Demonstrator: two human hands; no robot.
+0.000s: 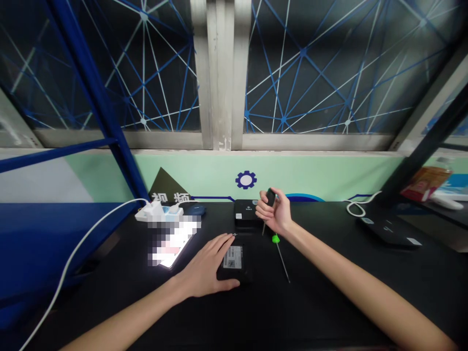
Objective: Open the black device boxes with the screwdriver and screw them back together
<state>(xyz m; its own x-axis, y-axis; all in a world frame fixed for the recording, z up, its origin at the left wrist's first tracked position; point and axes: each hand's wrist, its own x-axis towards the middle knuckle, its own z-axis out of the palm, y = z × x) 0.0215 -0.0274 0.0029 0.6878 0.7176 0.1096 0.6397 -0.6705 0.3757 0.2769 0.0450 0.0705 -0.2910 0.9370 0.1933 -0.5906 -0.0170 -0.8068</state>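
Left hand (208,265) lay flat and spread, fingers open, on the left edge of a small black box (236,261) with a white label, which sat on the black table (329,302) in the middle of the head view; the palm covered part of the box, so its full outline could not be made out. The right hand (276,212) was closed around the dark handle of a screwdriver (269,200), held upright, its shaft mostly hidden behind the fingers and its tip just showing below. A second screwdriver (281,256), green-collared, lay on the table just right of the box. A second black box (248,213) stood behind, partly covered by the right hand. One lit phone (171,243) had its screen blurred, and one white power strip (159,213) lay beyond it.
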